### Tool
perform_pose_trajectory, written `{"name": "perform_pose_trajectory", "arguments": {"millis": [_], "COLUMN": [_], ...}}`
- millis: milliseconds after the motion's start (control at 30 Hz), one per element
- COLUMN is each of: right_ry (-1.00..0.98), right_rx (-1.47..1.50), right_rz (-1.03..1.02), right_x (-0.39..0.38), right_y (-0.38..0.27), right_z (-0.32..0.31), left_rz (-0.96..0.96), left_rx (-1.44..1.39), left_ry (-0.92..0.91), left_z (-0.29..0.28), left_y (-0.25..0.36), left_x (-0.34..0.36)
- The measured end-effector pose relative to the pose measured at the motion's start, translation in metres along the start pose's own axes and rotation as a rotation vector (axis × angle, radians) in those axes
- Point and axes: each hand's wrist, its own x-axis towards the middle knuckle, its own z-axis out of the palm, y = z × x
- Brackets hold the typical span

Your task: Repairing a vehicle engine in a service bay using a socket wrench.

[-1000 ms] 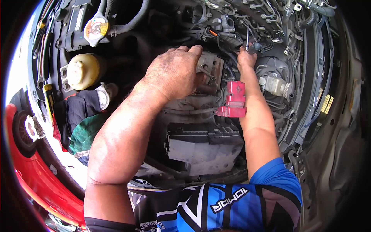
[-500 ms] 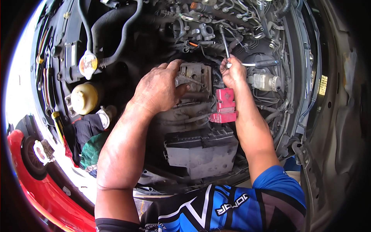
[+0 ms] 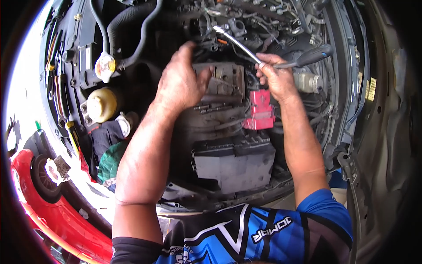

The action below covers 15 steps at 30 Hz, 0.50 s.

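My right hand (image 3: 278, 82) is closed around the head of a ratchet wrench (image 3: 303, 59) with a dark grip pointing right. From that head a long chrome extension bar (image 3: 239, 45) slants up and left, its socket end over the engine parts (image 3: 237, 28) and apparently clear of them. My left hand (image 3: 179, 86) is open, thumb and fingers apart, holding nothing visible. It hovers at the left edge of a rusty metal bracket tray (image 3: 226, 83). Below my right hand sits a red terminal cover (image 3: 260, 110).
A black fuse box (image 3: 235, 167) lies nearest me. To the left are a yellowed reservoir (image 3: 102, 105), the radiator cap (image 3: 105, 68) and dark rags (image 3: 110, 141). Wrenches and screwdrivers (image 3: 57, 88) line the left edge. A brake fluid reservoir (image 3: 310, 82) stands right; beyond the left side is a red car (image 3: 66, 211).
My right hand has lifted the ratchet and extension off the engine parts, and the bar's end has swung left. My left hand has drawn slightly away from the bracket tray.
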Motion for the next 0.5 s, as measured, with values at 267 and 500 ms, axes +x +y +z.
{"name": "perform_pose_trajectory", "arguments": {"millis": [267,500], "right_ry": [-0.393,0.006], "right_rx": [-0.446,-0.789], "right_rz": [-0.303,-0.547], "right_x": [-0.014,-0.008], "right_y": [-0.059,-0.047], "right_z": [-0.003,-0.007], "left_rz": [0.336,0.344], "left_rx": [0.264,0.241], "left_ry": [-0.106,0.029], "left_z": [-0.005,0.01], "left_y": [-0.001,0.003], "left_x": [0.0,-0.004]}}
